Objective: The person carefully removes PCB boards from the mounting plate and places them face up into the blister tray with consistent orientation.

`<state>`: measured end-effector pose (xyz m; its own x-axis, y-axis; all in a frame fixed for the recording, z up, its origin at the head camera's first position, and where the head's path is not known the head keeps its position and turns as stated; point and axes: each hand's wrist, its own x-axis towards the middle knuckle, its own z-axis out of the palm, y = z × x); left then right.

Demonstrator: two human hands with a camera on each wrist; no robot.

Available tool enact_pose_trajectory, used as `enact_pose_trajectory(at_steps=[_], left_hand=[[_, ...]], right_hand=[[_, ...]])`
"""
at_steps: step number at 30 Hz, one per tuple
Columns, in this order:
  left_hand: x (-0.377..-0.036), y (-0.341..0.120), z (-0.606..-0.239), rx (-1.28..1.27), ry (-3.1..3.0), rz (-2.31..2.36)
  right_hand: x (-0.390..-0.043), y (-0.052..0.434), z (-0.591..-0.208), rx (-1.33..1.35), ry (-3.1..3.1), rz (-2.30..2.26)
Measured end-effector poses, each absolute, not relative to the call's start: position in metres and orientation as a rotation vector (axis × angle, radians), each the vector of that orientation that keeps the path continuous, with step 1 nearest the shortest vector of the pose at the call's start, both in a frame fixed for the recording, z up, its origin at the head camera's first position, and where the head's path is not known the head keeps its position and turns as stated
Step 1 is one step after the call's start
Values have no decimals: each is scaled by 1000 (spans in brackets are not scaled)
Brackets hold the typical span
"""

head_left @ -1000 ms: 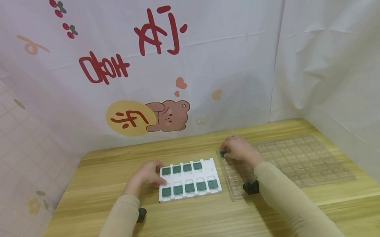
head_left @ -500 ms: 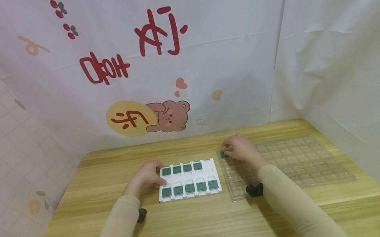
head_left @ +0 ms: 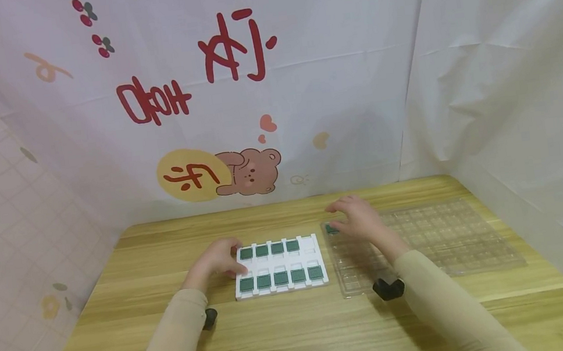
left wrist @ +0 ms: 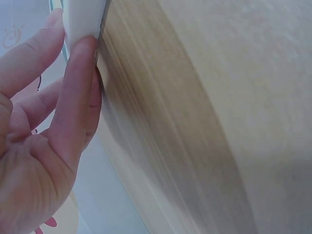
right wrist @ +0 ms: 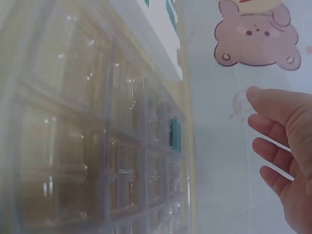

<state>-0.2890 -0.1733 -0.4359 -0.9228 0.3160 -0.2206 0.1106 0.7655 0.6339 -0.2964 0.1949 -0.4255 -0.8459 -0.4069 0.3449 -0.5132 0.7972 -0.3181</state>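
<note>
Here a small green chip [head_left: 331,229] sits alone in the far-left pocket of the clear tray [head_left: 459,247]; the right hand [head_left: 358,220] hovers above, fingers spread, holding nothing. The left hand [head_left: 216,259] presses relaxed fingers against the white tray [head_left: 318,260], apparently steadying it.

The right hand [right wrist: 287,156] hovers with fingers spread and relaxed, holding nothing. One green chip [right wrist: 175,135] sits in a far-edge pocket of the clear tray [right wrist: 73,146], with the white tray [right wrist: 158,46] beside it.

mirrored red characters on the backdrop [head_left: 228,88], not readable.
</note>
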Motion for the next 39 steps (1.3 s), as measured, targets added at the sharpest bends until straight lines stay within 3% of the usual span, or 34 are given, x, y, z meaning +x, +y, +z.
enact_pose_trajectory(at_steps=[25,39], left_hand=[[-287,-171,-432,317,2633,928],[-288,-171,-432,325,2648,900]], right_hand=[[-262,190,-412,989,-2326,502],[-241,175,-418,1095,-2392,425]])
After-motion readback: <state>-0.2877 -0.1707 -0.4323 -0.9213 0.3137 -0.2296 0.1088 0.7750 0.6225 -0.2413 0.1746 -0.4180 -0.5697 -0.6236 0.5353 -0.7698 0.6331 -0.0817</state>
